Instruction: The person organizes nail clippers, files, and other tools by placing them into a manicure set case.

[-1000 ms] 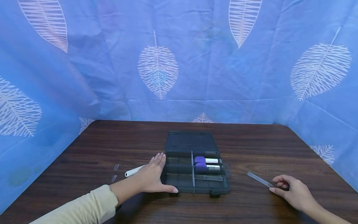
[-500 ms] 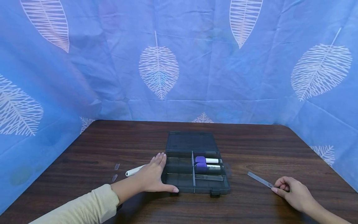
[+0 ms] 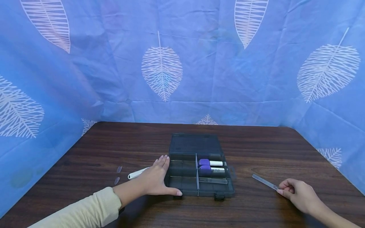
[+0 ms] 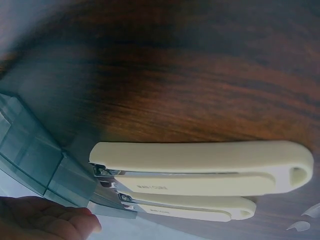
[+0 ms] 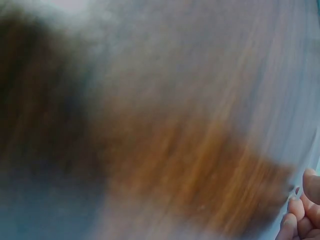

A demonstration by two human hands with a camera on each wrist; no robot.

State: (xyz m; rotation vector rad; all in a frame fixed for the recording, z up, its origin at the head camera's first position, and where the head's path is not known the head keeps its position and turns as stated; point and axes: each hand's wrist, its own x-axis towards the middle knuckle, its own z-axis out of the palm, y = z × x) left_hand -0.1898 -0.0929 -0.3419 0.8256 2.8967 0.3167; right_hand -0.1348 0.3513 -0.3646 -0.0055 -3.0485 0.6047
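Note:
At the left side of the open dark translucent organizer box (image 3: 182, 192), my left hand (image 3: 155, 180) rests with fingers extended along the edge and thumb at the front corner. To the right of the box, my right hand (image 3: 302, 193) pinches the near end of a narrow, frosted nail file (image 3: 263, 181) between thumb and fingers. The file slants up and left, low over the table. A similar flat strip (image 3: 212, 181) lies in the box's front right compartment. Behind it lie two purple bottles (image 3: 204, 167) with pale caps. In the right wrist view, the fingers (image 5: 295, 207) show only at the edge.
Two cream nail clippers (image 4: 200, 155) lie on the table left of the box, partly hidden by the left hand in the head view. Further left are two small clear false nails (image 3: 117, 180). The lid (image 3: 195, 143) lies back behind the box on the wooden table (image 3: 128, 139).
My right fingers have shifted slightly right at the nail file's near end. My left hand and the box stay in place.

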